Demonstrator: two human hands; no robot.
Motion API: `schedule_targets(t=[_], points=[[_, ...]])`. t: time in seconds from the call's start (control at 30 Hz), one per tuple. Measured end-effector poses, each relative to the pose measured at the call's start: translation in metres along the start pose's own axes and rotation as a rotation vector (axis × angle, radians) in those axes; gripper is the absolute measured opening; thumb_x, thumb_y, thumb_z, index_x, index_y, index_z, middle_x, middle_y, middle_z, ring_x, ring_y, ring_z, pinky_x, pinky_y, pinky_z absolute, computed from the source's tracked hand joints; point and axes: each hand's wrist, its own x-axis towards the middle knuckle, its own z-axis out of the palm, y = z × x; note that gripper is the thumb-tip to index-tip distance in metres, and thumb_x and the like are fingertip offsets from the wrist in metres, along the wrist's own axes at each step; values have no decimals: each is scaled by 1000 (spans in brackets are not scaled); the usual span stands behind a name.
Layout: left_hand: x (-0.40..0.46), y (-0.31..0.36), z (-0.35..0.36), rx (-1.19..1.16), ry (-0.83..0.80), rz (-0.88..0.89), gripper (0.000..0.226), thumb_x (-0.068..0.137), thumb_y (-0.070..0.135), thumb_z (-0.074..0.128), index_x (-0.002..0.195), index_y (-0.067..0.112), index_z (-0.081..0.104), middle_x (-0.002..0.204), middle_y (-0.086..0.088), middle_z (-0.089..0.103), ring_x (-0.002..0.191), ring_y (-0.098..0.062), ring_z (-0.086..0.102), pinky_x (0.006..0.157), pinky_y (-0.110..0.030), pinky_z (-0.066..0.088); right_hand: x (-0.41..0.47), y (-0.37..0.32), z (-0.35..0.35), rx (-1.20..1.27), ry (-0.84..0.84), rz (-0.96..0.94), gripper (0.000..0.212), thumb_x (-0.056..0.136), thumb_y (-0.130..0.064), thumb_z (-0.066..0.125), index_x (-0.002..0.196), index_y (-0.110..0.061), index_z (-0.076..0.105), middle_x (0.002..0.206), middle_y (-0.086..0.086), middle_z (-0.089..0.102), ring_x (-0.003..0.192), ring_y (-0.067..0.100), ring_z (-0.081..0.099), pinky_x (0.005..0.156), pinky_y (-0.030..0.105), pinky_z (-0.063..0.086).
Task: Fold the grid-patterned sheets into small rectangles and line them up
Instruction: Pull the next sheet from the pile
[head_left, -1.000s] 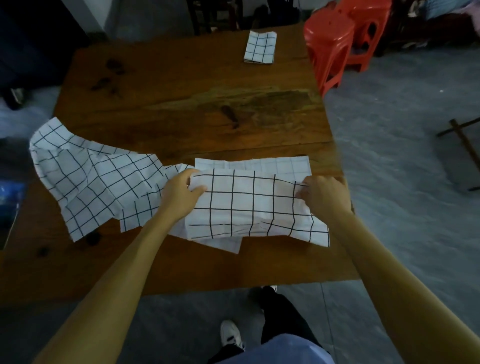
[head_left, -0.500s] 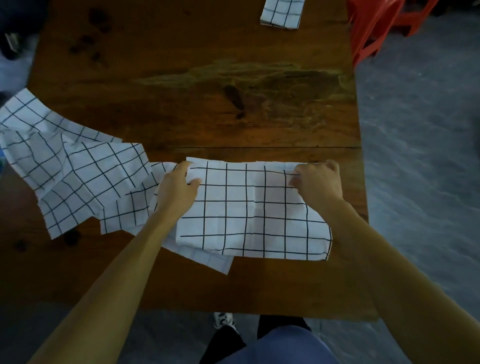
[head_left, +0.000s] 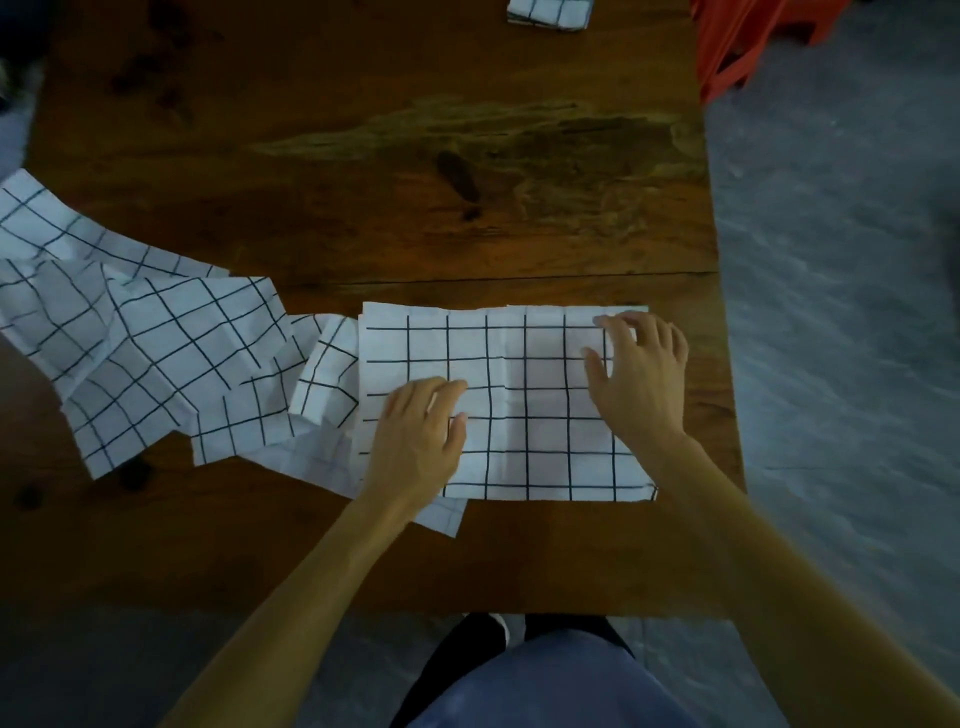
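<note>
Your left hand (head_left: 421, 436) and right hand (head_left: 636, 374) lie open, fingers flat on the half-folded grid sheet (head_left: 519, 405) at the table's (head_left: 363, 156) near edge, probably pinning its layers to hold the crease.

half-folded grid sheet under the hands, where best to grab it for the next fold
Probably pinch the half-folded sheet by its right-hand short edge, near the right hand, and carry it leftward. It lies flat as a wide rectangle, and crumpled sheets crowd its left end.
</note>
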Motion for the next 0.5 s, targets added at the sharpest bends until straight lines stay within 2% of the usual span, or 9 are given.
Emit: schedule_targets(t=[0.1, 0.23, 0.4, 0.5], points=[[-14, 13, 15, 0, -1, 140, 37, 91, 29, 42, 115, 9, 62, 110, -10, 62, 104, -24, 55, 91, -40, 47, -34, 4, -6, 56, 18, 33, 33, 95, -31, 55, 124, -16, 58, 125, 9, 58, 124, 27, 48, 110, 47, 33], [-30, 30, 30, -6, -29, 288, 34, 89, 31, 47, 106, 10, 66, 108, -10, 62, 103, -25, 54, 91, -40, 46, -93, 11, -15, 107, 32, 167, 30, 97, -28, 54, 123, -16, 59, 123, 8, 60, 122, 28, 49, 107, 45, 35], [-43, 52, 53, 40, -88, 457, 25, 84, 27, 62, 100, 9, 67, 107, -13, 62, 102, -30, 57, 91, -42, 45, -156, 26, -16, 46, 10, 323, 26, 95, -29, 52, 114, -15, 64, 112, 9, 63, 110, 30, 53, 97, 46, 42], [-43, 63, 61, 92, -114, 492, 25, 81, 24, 70, 99, 7, 67, 109, -15, 62, 105, -33, 57, 92, -45, 45, -172, 33, -12, 22, -27, 408, 28, 95, -33, 53, 113, -15, 65, 113, 10, 62, 111, 31, 51, 98, 47, 40]])
